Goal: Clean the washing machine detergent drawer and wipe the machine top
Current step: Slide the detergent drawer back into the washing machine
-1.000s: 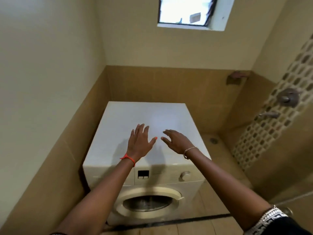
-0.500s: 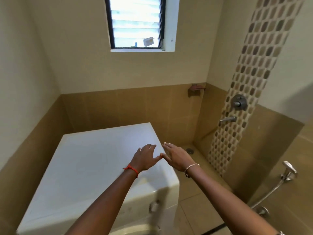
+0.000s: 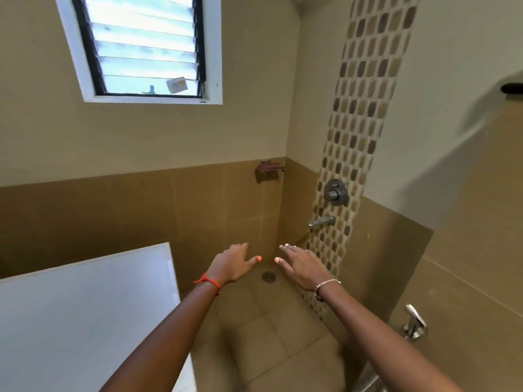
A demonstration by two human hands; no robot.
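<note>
The white top of the washing machine (image 3: 85, 312) fills the lower left of the head view; its front and the detergent drawer are out of frame. My left hand (image 3: 233, 264), with an orange thread at the wrist, is stretched out palm down over the floor to the right of the machine, fingers relaxed and holding nothing. My right hand (image 3: 304, 265), with a bead bracelet, hangs beside it in the same way, empty. Both thumbs point toward each other with a small gap between them.
A floor drain (image 3: 268, 276) lies below the hands in the tiled corner. On the right wall are a shower mixer (image 3: 335, 191), a spout (image 3: 321, 222) and a hand spray (image 3: 414, 323). A soap holder (image 3: 268, 168) hangs on the back wall under a louvred window (image 3: 141, 46).
The view has swung right and up, so the machine has slid to the lower left. Both hands, earlier over the machine top, now hover over the floor beside it, still empty.
</note>
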